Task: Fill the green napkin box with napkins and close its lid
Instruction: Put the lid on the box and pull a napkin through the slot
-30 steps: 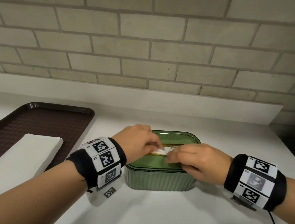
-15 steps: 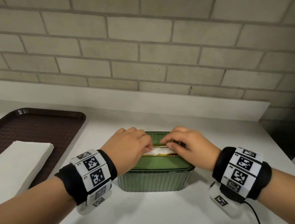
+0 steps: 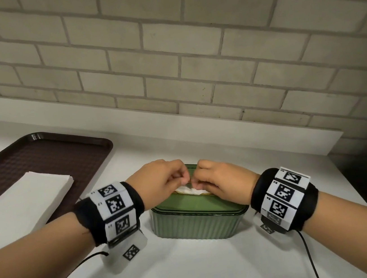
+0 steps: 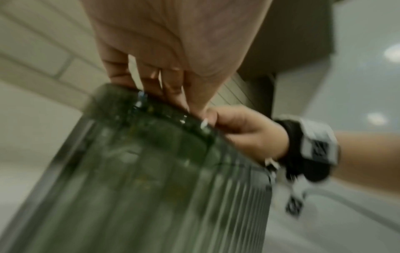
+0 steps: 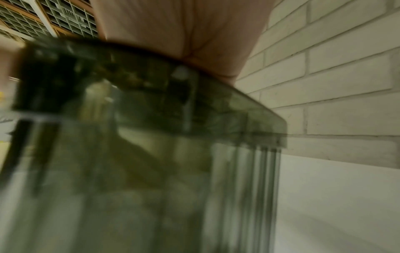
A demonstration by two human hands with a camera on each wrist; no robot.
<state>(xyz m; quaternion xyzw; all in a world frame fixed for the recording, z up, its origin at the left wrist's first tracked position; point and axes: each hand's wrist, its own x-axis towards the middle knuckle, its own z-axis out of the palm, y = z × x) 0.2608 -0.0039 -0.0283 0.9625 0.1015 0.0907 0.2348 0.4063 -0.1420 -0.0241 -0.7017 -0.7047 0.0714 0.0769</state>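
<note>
Napkin box [image 3: 197,225]: translucent dark green, walls vertically ribbed. Napkin [image 3: 191,190] at its lid slot: white. Tray [image 3: 45,155]: dark brown, fine grid texture. Napkin stack [image 3: 24,203]: white. Wristbands [image 3: 282,198]: black, bearing black-and-white square-code tags. Wall [image 3: 165,47]: beige brick. Counter [image 3: 196,273]: white.

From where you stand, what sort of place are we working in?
Probably a cafeteria or canteen service counter, though I can't be sure. A brown serving tray holds a stack of white napkins, a green napkin box stands on a white counter, and a painted brick wall runs behind.
</note>
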